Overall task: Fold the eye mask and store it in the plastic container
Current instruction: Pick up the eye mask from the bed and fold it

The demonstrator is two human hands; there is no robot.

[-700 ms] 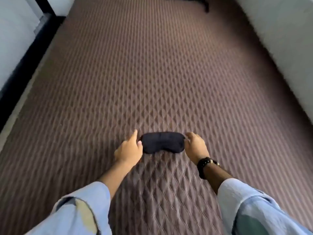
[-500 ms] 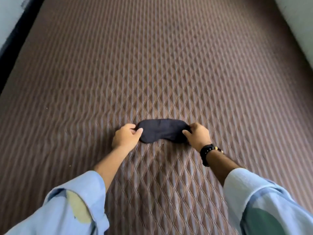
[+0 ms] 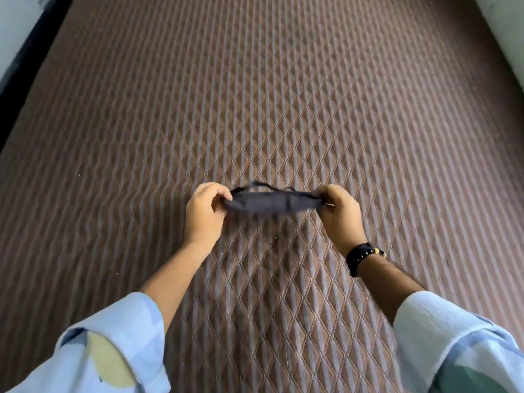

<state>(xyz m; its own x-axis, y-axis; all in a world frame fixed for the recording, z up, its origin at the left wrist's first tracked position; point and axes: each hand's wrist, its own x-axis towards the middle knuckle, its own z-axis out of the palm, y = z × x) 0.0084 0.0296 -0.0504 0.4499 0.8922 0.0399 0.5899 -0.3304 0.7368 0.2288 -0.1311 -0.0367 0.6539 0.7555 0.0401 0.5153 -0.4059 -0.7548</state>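
quilted mattress (image 3: 283,109): bare, no container in view | eye mask (image 3: 272,204): was flat near the near edge, now lifted clear, strap showing | left hand (image 3: 205,215), right hand (image 3: 340,215): each grip pinches one mask end | fold not yet begun

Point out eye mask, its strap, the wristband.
eye mask (image 3: 272,205), head view, middle of the fabric panel
strap (image 3: 262,185), head view, thin loop above the mask
wristband (image 3: 361,255), head view, dark band on right wrist
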